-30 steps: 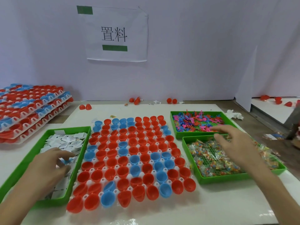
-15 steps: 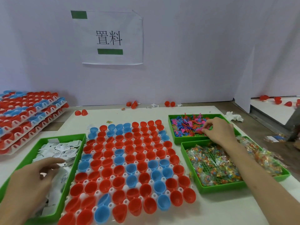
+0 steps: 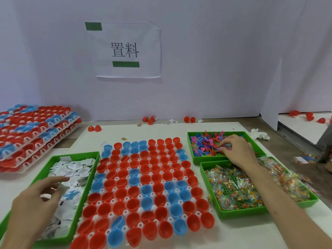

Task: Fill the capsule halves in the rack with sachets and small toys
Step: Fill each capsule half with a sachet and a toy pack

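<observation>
The right hand [image 3: 237, 151] reaches into the green toy tray [image 3: 190, 146] on the far right side of the bench [image 3: 233, 234]. Its fingers are curled down and pinch at the small toys [image 3: 203, 144], a heap of pink, blue and purple bits. How many it has got is too small to tell.

The left hand [image 3: 34, 203] hangs over the sachet tray [image 3: 77, 154] by the left edge of the bench. Its fingers are spread and loose, one pointing out over the white sachets [image 3: 75, 168], and it holds nothing.

The rack [image 3: 108, 230] sits in the middle of the bench, between the trays. Its red and blue capsule halves [image 3: 122, 182] all stand mouth up. None of them seems to have anything inside.

So the filling looks like it is only at the start. The step in hand is the grab: toys for one hand, sachets for the other.

Next, the left hand needs to drop down and pick up some sachets. Then both hands must come in over the rack and let one piece fall into each cup. The cups sit close together, so small, careful drops will be needed.
</observation>
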A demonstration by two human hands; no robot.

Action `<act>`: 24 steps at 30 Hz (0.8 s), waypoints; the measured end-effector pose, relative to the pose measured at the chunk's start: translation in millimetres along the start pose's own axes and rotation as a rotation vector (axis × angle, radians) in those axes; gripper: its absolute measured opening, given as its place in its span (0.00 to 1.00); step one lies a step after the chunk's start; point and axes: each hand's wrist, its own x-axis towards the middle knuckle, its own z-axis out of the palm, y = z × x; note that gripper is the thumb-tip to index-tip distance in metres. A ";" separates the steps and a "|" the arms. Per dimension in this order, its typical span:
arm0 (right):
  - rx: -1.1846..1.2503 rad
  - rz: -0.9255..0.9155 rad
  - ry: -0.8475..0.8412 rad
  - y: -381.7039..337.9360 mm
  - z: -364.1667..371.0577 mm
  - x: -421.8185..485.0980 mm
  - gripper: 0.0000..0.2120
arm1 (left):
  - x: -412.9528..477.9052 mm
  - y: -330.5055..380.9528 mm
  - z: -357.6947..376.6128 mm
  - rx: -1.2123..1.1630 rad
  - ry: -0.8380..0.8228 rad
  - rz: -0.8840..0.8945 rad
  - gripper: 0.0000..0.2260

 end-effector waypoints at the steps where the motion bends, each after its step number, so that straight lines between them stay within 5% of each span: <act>1: 0.007 0.006 0.022 0.0 0.5 -0.1 0.03 | -2.4 4.1 -1.9 -0.014 -0.009 -0.011 0.19; 12: 0.249 0.000 0.201 4.0 -0.5 -1.5 0.01 | -10.7 27.7 -2.9 -0.151 -0.038 -0.088 0.11; 18: 0.187 -0.001 0.176 8.4 -0.3 -0.7 0.05 | -14.6 45.1 -2.5 -0.054 0.006 -0.107 0.10; 22: 0.108 -0.014 0.166 7.0 0.9 -1.5 0.06 | -8.7 64.1 -4.2 0.188 0.184 0.072 0.10; 24: 0.086 -0.027 0.168 7.1 1.8 -1.1 0.05 | 13.2 76.2 -1.0 0.183 0.122 0.155 0.09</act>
